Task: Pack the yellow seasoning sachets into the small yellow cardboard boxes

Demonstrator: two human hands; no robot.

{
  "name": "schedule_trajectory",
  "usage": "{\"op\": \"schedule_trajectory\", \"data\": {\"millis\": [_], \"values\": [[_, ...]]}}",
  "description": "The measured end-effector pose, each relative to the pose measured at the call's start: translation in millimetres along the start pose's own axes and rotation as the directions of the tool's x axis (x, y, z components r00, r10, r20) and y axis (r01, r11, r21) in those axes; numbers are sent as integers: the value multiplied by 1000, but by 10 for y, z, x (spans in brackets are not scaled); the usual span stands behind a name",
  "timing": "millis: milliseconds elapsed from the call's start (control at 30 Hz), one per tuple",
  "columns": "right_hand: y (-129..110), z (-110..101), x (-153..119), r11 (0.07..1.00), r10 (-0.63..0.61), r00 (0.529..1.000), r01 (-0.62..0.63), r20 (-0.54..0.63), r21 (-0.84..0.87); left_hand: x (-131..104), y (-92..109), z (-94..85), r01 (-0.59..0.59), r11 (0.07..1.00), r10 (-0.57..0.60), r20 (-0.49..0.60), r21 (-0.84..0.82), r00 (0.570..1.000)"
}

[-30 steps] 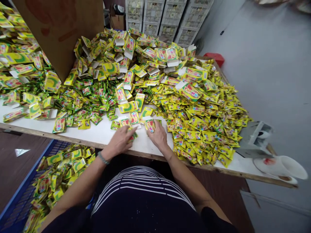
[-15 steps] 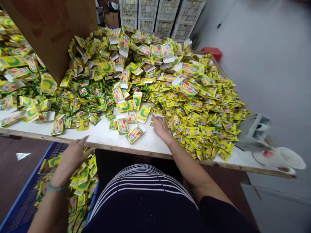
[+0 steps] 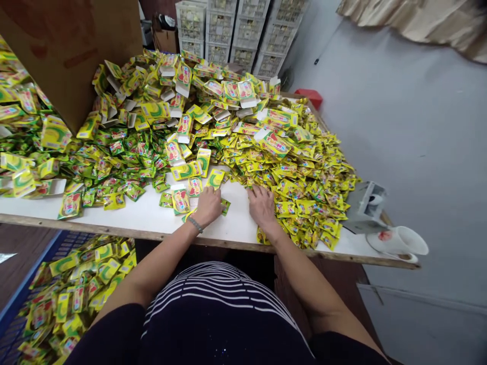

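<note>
My left hand (image 3: 209, 207) is over the white tabletop (image 3: 236, 223), its fingers closed. A small green packet (image 3: 225, 207) sticks out at its thumb side. Under and beside that hand lie several small yellow-and-green printed boxes, one upright-printed box (image 3: 180, 199) just left of it and a yellow box (image 3: 215, 179) beyond its fingers. My right hand (image 3: 262, 207) rests at the left edge of a heap of yellow packets (image 3: 304, 187), fingers curled down; what its fingertips hold is hidden.
Green packets (image 3: 140, 157) and open-ended boxes (image 3: 182, 78) are heaped behind. A large cardboard box (image 3: 72, 56) stands at the left. Below the table edge is a blue crate (image 3: 23, 299) of filled boxes. A grey device (image 3: 365, 208) and a white scoop-like container (image 3: 399, 241) are on the right.
My left hand has moved from above the blue crate up and right onto the table, among the boxes. My right hand stays beside the yellow heap. The view has shifted slightly right.
</note>
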State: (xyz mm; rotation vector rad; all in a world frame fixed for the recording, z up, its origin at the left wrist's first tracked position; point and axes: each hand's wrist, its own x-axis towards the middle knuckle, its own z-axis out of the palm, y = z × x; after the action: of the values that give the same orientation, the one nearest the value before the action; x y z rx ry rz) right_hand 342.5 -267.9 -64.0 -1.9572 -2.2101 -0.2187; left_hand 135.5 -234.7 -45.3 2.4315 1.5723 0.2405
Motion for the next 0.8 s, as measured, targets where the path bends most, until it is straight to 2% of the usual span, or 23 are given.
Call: {"op": "schedule_trajectory", "data": {"millis": [67, 167, 267, 333, 400, 467, 500, 533, 600, 667, 733, 800], "values": [[53, -22, -22, 996, 28, 999, -24, -45, 91, 122, 38, 70, -3, 1000, 2, 49, 4, 999], [54, -124, -97, 952, 135, 976, -80, -170, 296, 146, 12, 150, 15, 997, -8, 93, -74, 996], [-16, -198, -154, 809, 344, 897, -133, -278, 573, 55, -55, 188, 56, 966, -38, 76, -251, 996], [-89, -169, -152, 620, 480, 851, -158, -213, 769, -15, -99, 201, 109, 875, -97, 50, -472, 994], [-181, -79, -124, 344, 552, 833, -178, -45, 922, -74, -135, 210, 166, 695, -176, 59, -699, 983], [-298, 31, -93, 63, 555, 823, -186, 120, 981, -128, -155, 210, 216, 485, -239, 109, -847, 965], [-367, 79, -81, -33, 544, 821, -184, 172, 982, -155, -157, 204, 229, 383, -257, 135, -895, 957], [-440, 117, -75, -87, 530, 824, -183, 201, 979, -184, -153, 194, 235, 285, -266, 159, -929, 951], [-584, 158, -78, -89, 510, 836, -184, 203, 979, -248, -132, 166, 234, 96, -275, 200, -967, 940], [-704, 158, -96, -17, 500, 849, -188, 172, 982, -317, -106, 137, 217, -54, -293, 223, -975, 930], [-785, 131, -121, 71, 501, 854, -198, 137, 978, -380, -91, 120, 200, -123, -306, 229, -972, 924], [-831, 87, -146, 139, 495, 860, -216, 121, 967, -426, -97, 117, 182, -125, -308, 212, -975, 927]]}}
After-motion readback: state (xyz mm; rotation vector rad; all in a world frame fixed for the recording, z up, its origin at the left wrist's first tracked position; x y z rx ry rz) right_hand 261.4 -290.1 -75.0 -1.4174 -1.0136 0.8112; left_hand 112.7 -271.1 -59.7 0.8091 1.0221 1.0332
